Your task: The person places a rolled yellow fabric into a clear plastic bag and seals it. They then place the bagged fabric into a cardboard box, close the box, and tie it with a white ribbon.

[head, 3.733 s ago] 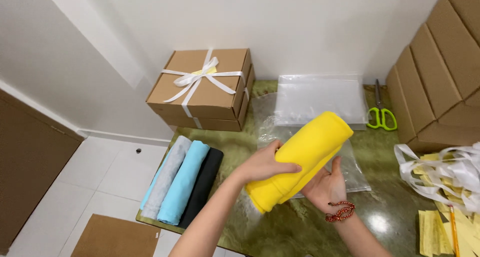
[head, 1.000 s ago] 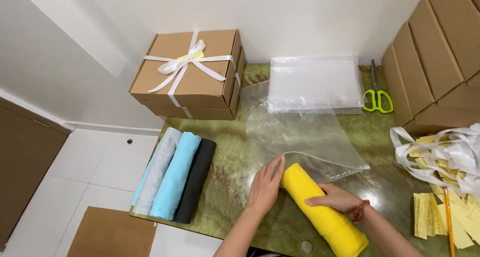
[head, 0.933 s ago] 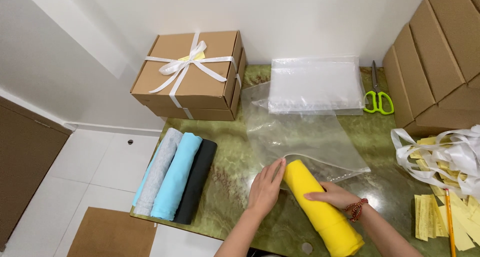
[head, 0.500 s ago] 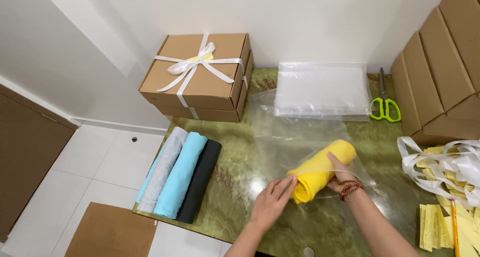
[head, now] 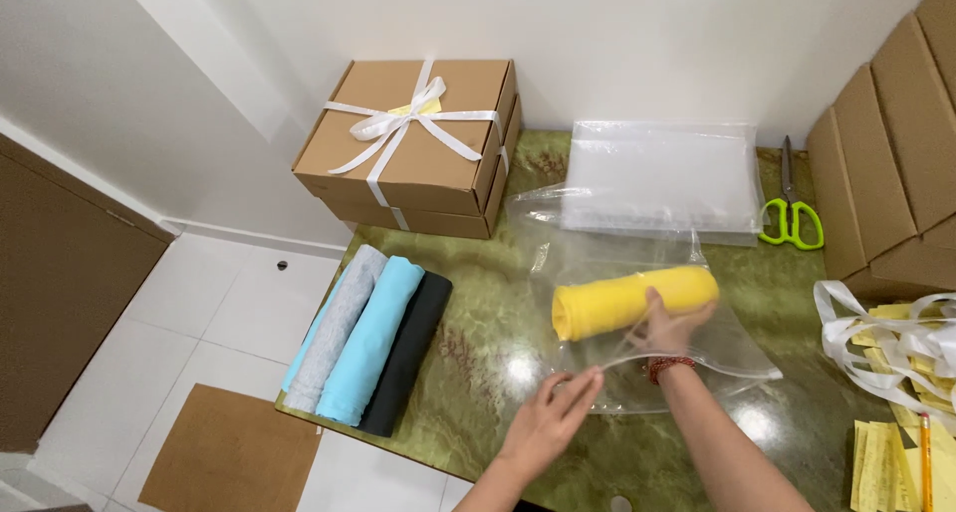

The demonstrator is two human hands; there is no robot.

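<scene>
- Green marble-look table [head: 478, 353] against white wall; tiled floor to its left.
- Yellow rolled cloth [head: 612, 303] lies sideways mid-table, inside a clear plastic bag [head: 637, 258].
- Right hand [head: 672, 323] reaches into the bag mouth w/ fingers closed on the roll's near side; red bead bracelet at wrist.
- Left hand [head: 551, 422] just near-left of the roll, fingers pinching the bag's open edge, lifting it.
- Stack of clear bags [head: 662, 178] behind the roll, by the wall.
- Green-handled scissors [head: 792, 213] right of that stack.
- Brown gift boxes w/ white ribbon bow [head: 413, 138] far-left of the roll.
- Grey, light-blue & black rolls [head: 368, 338] side by side left of the roll, at table edge.
- Cardboard boxes [head: 896, 163], white ribbon pile [head: 896, 338] & yellow paper slips [head: 881, 462] to the roll's right.
</scene>
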